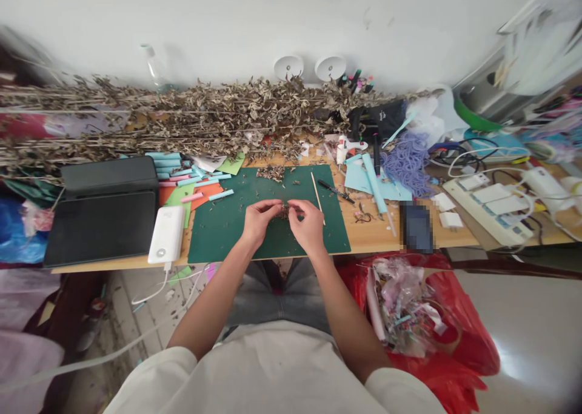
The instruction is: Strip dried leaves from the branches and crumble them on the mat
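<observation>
Over the green cutting mat (218, 232), my left hand (260, 220) and my right hand (307, 223) meet fingertip to fingertip. Both are closed in a pinch on a small brown clump of dried leaves (284, 211), partly hidden by the fingers. A pile of crumbled dried leaves (271, 173) lies on the mat just beyond them, with bits scattered around. To the right of my right hand rest a thin wooden stick (317, 193) and a black pen (334, 191).
Long bundles of dried leafy stems (254, 108) stretch along the back. A tablet in a black case (102, 226), a white power bank (166, 235) and rolled paper tubes sit left. Right are a glue gun (348, 149), purple yarn (409, 162), a phone (417, 227) and a power strip (488, 208).
</observation>
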